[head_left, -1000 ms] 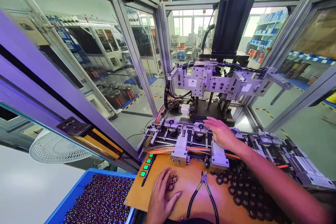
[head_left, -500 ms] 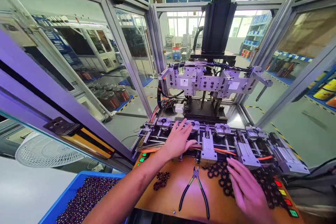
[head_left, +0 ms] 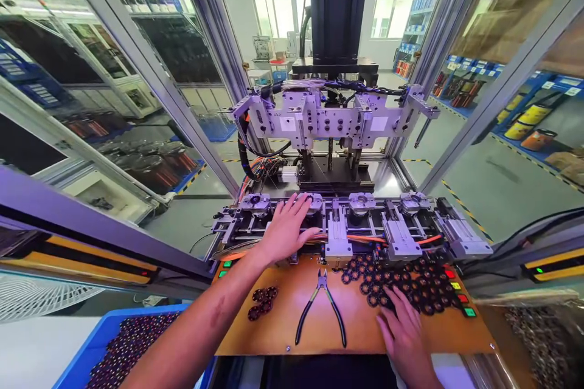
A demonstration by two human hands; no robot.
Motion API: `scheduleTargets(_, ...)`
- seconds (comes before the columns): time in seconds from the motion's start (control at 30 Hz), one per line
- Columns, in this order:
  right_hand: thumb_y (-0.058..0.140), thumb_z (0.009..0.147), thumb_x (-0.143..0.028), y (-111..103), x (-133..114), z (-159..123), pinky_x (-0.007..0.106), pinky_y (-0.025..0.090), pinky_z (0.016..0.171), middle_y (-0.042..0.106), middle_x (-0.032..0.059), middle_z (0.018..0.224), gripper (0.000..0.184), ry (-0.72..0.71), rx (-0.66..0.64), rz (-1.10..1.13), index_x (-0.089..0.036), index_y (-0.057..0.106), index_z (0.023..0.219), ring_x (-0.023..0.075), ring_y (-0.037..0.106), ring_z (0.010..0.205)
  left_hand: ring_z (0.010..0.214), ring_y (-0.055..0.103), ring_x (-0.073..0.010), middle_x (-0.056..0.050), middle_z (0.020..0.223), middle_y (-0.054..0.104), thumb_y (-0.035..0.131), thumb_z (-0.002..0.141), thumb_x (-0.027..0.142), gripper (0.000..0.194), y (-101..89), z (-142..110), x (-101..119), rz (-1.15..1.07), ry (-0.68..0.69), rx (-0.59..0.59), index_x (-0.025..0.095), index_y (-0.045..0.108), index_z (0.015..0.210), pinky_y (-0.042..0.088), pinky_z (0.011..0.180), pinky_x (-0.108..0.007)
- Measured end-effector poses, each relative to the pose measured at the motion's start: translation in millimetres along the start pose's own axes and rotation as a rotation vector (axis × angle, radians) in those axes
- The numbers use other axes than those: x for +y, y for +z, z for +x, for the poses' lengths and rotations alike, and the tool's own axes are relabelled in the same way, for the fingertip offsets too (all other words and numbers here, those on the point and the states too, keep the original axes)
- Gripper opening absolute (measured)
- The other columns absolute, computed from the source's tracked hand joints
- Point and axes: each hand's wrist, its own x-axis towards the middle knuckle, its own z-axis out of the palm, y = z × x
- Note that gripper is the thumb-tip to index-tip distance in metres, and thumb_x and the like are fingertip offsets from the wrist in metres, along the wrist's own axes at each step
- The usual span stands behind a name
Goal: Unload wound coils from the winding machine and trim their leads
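Observation:
My left hand [head_left: 285, 231] reaches forward with fingers stretched out and thumb apart, its fingertips at the second metal fixture [head_left: 314, 205] from the left. Nothing shows in its grasp, though its palm side is hidden. My right hand [head_left: 405, 331] is low at the near edge of a spread of black ring-shaped parts [head_left: 422, 284], fingers extended and slightly bent. Its fingertips reach the nearest rings; whether they touch is hard to tell. Between the hands lie diagonal cutters [head_left: 322, 282], jaws pointing away and handles spread. A small group of dark reddish rings [head_left: 263, 302] sits to their left.
A blue bin [head_left: 103, 331] full of small parts stands at lower left. Across the back of the orange-brown worktop [head_left: 283, 334] run fixtures, slides and orange tubes. Above them hangs a metal press head [head_left: 333, 121]. Coloured buttons [head_left: 463, 298] line the right edge, and framed panels enclose the sides.
The view has tilted down and shifted right. My right hand has drawn back toward the near side of the black rings. My left hand stays at the same fixture.

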Motion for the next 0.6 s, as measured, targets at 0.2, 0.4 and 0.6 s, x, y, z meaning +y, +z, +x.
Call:
scheduleTargets(0.2,0.045,0.096,-0.016,10.0,-2.6,12.5,0.056,0.054,0.087,0.058,0.0166,0.132,0.020,0.005,-0.087,0.018,-0.018,0.066,0.097,0.0368,0.053,0.126,0.139,0.047,-0.0284,-0.014,0.139,0.061,0.058,0.092,0.037,0.049,9.6,-91.6,30.6,-0.409,0.103,0.225,0.019,0.052,0.138,0.047,0.109,-0.052)
scheduleTargets(0.4,0.046,0.095,-0.014,-1.7,-22.2,34.1,0.055,0.057,0.086,0.061,0.0146,0.129,0.021,-0.021,-0.080,0.122,-0.019,0.065,0.089,0.0348,0.055,0.124,0.120,0.064,-0.0279,-0.013,0.126,0.070,0.067,0.086,0.033,0.044,25.8,-133.4,56.3,-0.643,0.005,0.072,0.020,0.062,0.128,0.055,0.102,-0.046)
scheduleTargets(0.6,0.055,0.093,-0.015,-41.7,-75.2,95.4,0.045,0.057,0.096,0.057,0.0110,0.135,0.012,-0.018,0.038,0.775,-0.023,0.062,0.098,0.0271,0.058,0.123,0.094,0.073,-0.0210,-0.009,0.107,0.077,0.065,0.087,0.033,0.036,6.9,-120.2,76.4,-1.038,-0.008,0.062,0.020,0.067,0.121,0.059,0.084,-0.031)
